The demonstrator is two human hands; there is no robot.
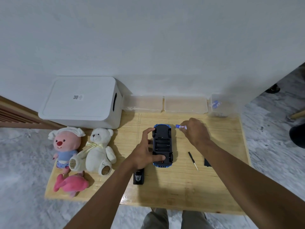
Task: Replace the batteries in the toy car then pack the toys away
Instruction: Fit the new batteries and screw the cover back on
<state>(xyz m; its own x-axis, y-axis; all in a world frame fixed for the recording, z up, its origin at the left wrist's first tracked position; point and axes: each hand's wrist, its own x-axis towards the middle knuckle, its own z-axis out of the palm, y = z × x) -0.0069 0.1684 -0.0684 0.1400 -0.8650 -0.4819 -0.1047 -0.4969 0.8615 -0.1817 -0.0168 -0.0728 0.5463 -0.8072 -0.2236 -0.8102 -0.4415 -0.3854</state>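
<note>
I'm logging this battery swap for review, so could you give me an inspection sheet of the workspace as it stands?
Surface: low wooden table, bare wood at the front.
Job's things: blue toy car upside down, battery bay open and looking empty; battery beside it; screwdriver; black cover; three plush toys at the left; white storage bin lid on.
Clutter: black remote; clear containers along the wall.
Grippers: left hand steadies the car; right hand pinches the battery.
Cables: nothing seen.
Surroundings: white wall, marbled floor.
</note>
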